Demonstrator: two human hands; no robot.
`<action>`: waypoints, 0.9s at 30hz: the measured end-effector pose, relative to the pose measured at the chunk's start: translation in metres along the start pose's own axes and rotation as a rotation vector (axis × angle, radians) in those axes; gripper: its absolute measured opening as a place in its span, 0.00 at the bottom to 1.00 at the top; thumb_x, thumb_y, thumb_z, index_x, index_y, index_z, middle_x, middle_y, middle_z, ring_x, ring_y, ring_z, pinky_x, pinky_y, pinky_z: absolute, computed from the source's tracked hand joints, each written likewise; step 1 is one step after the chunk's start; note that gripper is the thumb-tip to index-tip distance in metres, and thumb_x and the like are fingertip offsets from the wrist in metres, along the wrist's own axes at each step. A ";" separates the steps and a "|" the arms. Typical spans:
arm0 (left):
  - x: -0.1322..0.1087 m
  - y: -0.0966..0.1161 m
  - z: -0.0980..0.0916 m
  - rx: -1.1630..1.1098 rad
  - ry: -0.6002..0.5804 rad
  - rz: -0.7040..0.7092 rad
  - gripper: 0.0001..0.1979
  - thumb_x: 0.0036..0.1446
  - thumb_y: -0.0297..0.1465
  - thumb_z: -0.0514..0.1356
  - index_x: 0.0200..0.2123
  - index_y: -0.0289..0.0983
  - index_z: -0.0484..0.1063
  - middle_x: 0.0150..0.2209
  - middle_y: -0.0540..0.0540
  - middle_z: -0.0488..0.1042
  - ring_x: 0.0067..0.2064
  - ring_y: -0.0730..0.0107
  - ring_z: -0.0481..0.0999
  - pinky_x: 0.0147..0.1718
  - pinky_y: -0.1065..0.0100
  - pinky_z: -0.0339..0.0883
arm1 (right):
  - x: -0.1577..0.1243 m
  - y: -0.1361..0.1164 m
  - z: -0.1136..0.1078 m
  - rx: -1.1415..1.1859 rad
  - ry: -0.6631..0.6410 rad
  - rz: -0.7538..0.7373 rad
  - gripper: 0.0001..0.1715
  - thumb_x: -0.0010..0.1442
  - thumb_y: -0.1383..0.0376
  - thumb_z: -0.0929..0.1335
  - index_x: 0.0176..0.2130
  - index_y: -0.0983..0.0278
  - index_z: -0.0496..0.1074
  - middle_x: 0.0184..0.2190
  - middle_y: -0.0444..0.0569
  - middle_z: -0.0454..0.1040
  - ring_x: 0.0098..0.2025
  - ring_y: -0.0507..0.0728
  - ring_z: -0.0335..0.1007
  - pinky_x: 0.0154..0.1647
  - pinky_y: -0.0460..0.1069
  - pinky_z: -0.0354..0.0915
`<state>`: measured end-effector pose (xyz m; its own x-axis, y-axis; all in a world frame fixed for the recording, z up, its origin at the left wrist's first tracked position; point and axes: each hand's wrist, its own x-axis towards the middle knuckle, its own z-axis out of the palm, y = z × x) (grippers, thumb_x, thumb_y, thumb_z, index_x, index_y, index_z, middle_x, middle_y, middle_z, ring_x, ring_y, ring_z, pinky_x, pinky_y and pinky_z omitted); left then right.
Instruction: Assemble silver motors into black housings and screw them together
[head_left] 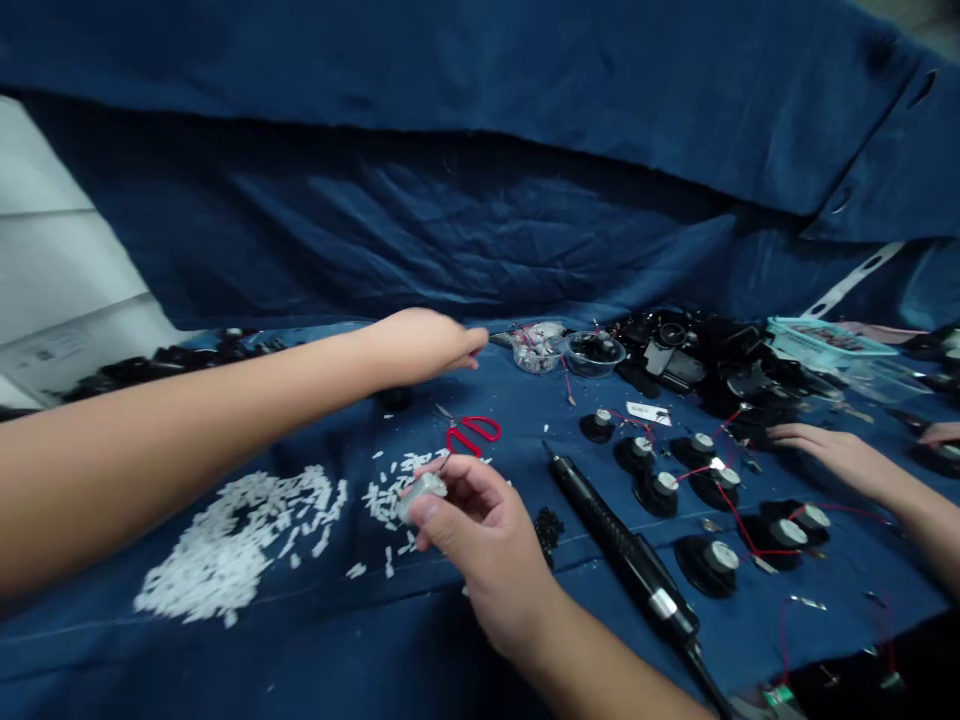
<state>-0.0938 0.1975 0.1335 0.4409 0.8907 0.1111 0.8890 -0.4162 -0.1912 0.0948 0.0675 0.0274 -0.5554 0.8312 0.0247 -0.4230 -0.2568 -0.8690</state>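
My left hand (439,345) reaches across toward the back of the cloth, its fingers pressed together; what they hold, if anything, is hidden. Just beyond it stand a clear tub (537,350) with silvery parts and red wires, and a second clear tub (592,355) with dark parts. Between thumb and fingers, my right hand (487,540) grips a small pale grey, rounded part (426,490). Below and around that hand lie scattered white plastic pieces (386,500). Red-handled scissors (472,435) rest between my hands.
A bigger heap of white pieces (225,550) lies left. Right of my hand are a black electric screwdriver (622,540) and several black round parts with silvery motors (716,560) and red wires. Another person's hand (832,455) touches the cloth at right. Behind are black housings (675,350) and a turquoise basket (825,338).
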 end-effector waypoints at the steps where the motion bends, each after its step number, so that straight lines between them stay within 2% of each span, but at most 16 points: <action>1: -0.034 0.002 0.001 -0.010 -0.014 -0.001 0.13 0.71 0.43 0.58 0.47 0.41 0.75 0.27 0.47 0.76 0.28 0.62 0.75 0.30 0.66 0.59 | -0.001 0.002 -0.001 -0.027 -0.012 -0.004 0.24 0.49 0.53 0.82 0.42 0.60 0.79 0.35 0.43 0.76 0.33 0.50 0.68 0.37 0.47 0.68; 3: -0.102 0.010 0.013 -0.050 -0.019 -0.015 0.13 0.74 0.43 0.55 0.47 0.41 0.73 0.26 0.49 0.75 0.26 0.64 0.73 0.28 0.67 0.56 | -0.002 0.005 -0.002 -0.076 -0.045 0.001 0.22 0.51 0.54 0.81 0.42 0.61 0.79 0.36 0.44 0.76 0.34 0.50 0.68 0.37 0.46 0.68; 5: -0.161 0.024 0.034 -0.109 -0.017 -0.018 0.14 0.75 0.42 0.52 0.45 0.41 0.71 0.27 0.50 0.75 0.26 0.66 0.74 0.27 0.69 0.58 | -0.004 0.008 -0.003 -0.102 -0.070 0.017 0.22 0.51 0.55 0.82 0.43 0.61 0.81 0.36 0.45 0.76 0.34 0.50 0.68 0.37 0.46 0.69; 7: -0.207 0.041 0.057 -0.166 0.017 -0.042 0.14 0.77 0.40 0.49 0.47 0.41 0.71 0.30 0.49 0.78 0.30 0.65 0.78 0.30 0.69 0.62 | -0.006 0.012 -0.004 -0.108 -0.074 0.032 0.23 0.51 0.56 0.82 0.45 0.61 0.81 0.37 0.45 0.76 0.35 0.50 0.69 0.37 0.46 0.69; 9: -0.236 0.056 0.076 -0.235 0.053 -0.060 0.14 0.78 0.38 0.48 0.49 0.40 0.71 0.36 0.46 0.81 0.36 0.64 0.81 0.35 0.68 0.67 | -0.008 0.016 -0.005 -0.110 -0.057 0.044 0.26 0.53 0.57 0.82 0.51 0.58 0.81 0.39 0.44 0.74 0.35 0.50 0.69 0.37 0.45 0.70; 12: -0.255 0.066 0.088 -0.350 0.106 -0.059 0.15 0.78 0.38 0.48 0.47 0.39 0.73 0.37 0.46 0.80 0.38 0.66 0.81 0.38 0.68 0.69 | -0.010 0.021 -0.005 -0.107 -0.031 0.070 0.32 0.55 0.59 0.81 0.58 0.54 0.77 0.39 0.42 0.72 0.35 0.49 0.69 0.38 0.45 0.71; 16: -0.261 0.062 0.094 -0.487 0.173 -0.011 0.17 0.77 0.42 0.52 0.43 0.40 0.77 0.32 0.49 0.78 0.34 0.69 0.77 0.37 0.70 0.67 | -0.010 0.024 -0.005 -0.099 -0.016 0.102 0.36 0.60 0.60 0.78 0.65 0.49 0.71 0.40 0.41 0.71 0.35 0.48 0.68 0.39 0.45 0.71; 20: -0.266 0.063 0.102 -0.574 0.198 0.050 0.16 0.76 0.41 0.54 0.41 0.40 0.78 0.30 0.49 0.76 0.32 0.68 0.74 0.35 0.68 0.64 | -0.011 0.026 -0.005 -0.081 -0.020 0.136 0.38 0.63 0.62 0.76 0.68 0.49 0.67 0.42 0.43 0.71 0.35 0.48 0.67 0.38 0.46 0.71; 23: -0.267 0.068 0.106 -0.638 0.174 0.069 0.10 0.75 0.33 0.55 0.42 0.40 0.75 0.31 0.50 0.75 0.32 0.68 0.73 0.33 0.69 0.62 | -0.013 0.028 -0.006 -0.099 -0.031 0.180 0.34 0.63 0.62 0.77 0.65 0.52 0.71 0.42 0.45 0.72 0.36 0.49 0.69 0.38 0.47 0.73; 25: -0.267 0.070 0.107 -0.682 0.147 0.057 0.07 0.72 0.26 0.55 0.45 0.39 0.73 0.33 0.50 0.75 0.34 0.68 0.73 0.34 0.69 0.62 | -0.016 0.030 -0.008 -0.141 -0.066 0.229 0.26 0.62 0.60 0.78 0.59 0.56 0.77 0.40 0.46 0.74 0.36 0.50 0.72 0.40 0.46 0.74; 27: -0.267 0.070 0.108 -0.697 0.124 0.019 0.08 0.70 0.25 0.55 0.47 0.39 0.71 0.35 0.50 0.76 0.35 0.67 0.73 0.35 0.69 0.62 | -0.018 0.030 -0.009 -0.181 -0.111 0.272 0.20 0.61 0.59 0.78 0.52 0.58 0.81 0.38 0.47 0.77 0.36 0.50 0.75 0.41 0.46 0.75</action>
<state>-0.1628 -0.0494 -0.0149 0.4314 0.8718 0.2322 0.7347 -0.4889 0.4703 0.0986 0.0490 -0.0037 -0.7093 0.6830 -0.1747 -0.1204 -0.3615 -0.9246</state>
